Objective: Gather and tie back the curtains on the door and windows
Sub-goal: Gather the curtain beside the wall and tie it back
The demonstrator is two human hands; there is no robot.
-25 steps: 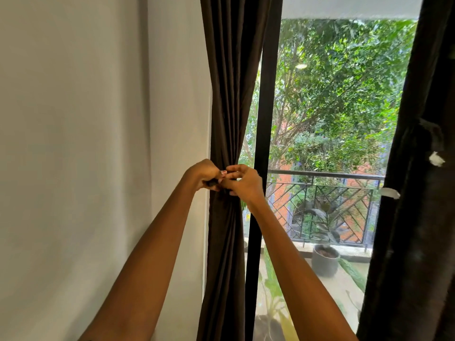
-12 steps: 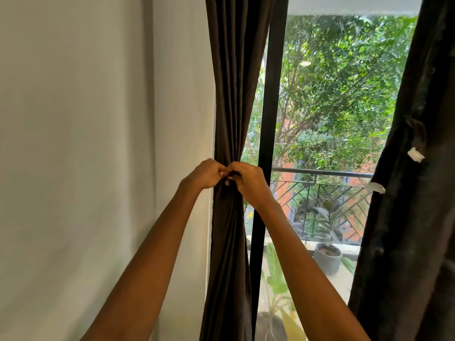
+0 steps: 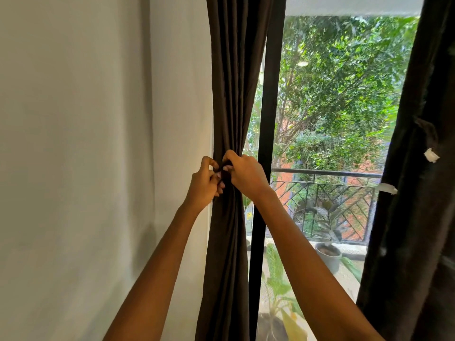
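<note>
The gathered curtain [image 3: 231, 94] is cinched directly between the left hand [image 3: 204, 185] and the right hand [image 3: 246, 175], both pinched on a dark tie [image 3: 226, 171], probably so the folds are held bunched while the ends are fastened.

The curtain [image 3: 232, 94] is dark brown matt cloth in soft pleats. At nine o'clock, the wall [image 3: 86, 143] looks smooth and matt. The window frame [image 3: 269, 119] is black, faintly glossy.
</note>
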